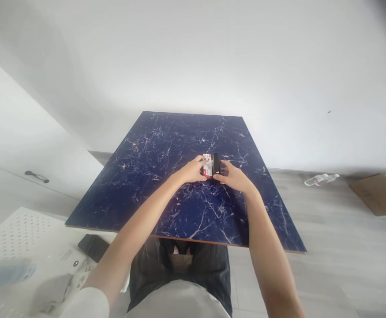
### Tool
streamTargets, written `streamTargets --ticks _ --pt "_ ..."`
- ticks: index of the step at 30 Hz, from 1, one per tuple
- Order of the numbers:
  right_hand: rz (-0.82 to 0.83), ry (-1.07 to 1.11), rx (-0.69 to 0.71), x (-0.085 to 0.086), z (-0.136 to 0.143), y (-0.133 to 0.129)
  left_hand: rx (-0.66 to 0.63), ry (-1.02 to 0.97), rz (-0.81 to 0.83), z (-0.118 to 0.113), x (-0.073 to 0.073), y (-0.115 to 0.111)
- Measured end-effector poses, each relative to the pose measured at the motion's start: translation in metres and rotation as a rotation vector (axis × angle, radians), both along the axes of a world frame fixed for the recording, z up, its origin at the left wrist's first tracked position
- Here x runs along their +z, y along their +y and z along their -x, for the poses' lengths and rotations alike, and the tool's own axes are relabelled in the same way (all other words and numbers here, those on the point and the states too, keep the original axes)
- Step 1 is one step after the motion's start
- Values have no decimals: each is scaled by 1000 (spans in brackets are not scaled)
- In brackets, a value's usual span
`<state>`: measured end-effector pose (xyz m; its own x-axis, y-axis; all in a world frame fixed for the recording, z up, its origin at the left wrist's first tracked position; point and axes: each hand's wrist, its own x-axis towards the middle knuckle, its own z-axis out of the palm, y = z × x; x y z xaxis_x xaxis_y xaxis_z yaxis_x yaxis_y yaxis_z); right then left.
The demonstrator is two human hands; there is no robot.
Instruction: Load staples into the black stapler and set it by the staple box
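Note:
Over the middle of the blue marble-patterned table [166, 203], both arms reach forward. My left hand [193, 170] is closed on a small red-and-white box [207, 166], thumb at the near end and fingers at the far end. Right beside that box stands a narrow black block-like object [216, 163], whose kind I cannot make out. My right hand [233, 175] grips this black object from the right with thumb and fingers. The two things are side by side, touching or nearly so. Whether they rest on the table is hard to see.
A white perforated surface [17, 225] at lower left bears a dark flat object [93, 247] and a blurred bluish item [5, 274]. On the floor at right lie a clear plastic bottle [316, 179] and a brown cardboard piece [380, 194]. A white wall [193, 62] stands behind the table.

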<state>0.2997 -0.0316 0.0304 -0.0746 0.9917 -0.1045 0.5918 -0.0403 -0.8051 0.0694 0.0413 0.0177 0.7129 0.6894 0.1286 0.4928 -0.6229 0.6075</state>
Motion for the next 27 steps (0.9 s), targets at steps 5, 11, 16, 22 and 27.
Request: streamTargets --ticks 5,11,16,22,27 --pt "-77 -35 -139 -6 -10 4 -39 -32 61 -24 -1 8" --pt "-136 -223 -280 -1 -24 6 -46 -84 55 -58 -3 13" --pt "-107 -295 -367 4 -39 5 -52 -99 33 -86 -5 20" --pt "-101 -361 -437 3 -52 5 -91 -116 12 -111 -6 25" --pt "-78 -436 -518 3 -59 4 -121 -126 -8 -133 -10 26"
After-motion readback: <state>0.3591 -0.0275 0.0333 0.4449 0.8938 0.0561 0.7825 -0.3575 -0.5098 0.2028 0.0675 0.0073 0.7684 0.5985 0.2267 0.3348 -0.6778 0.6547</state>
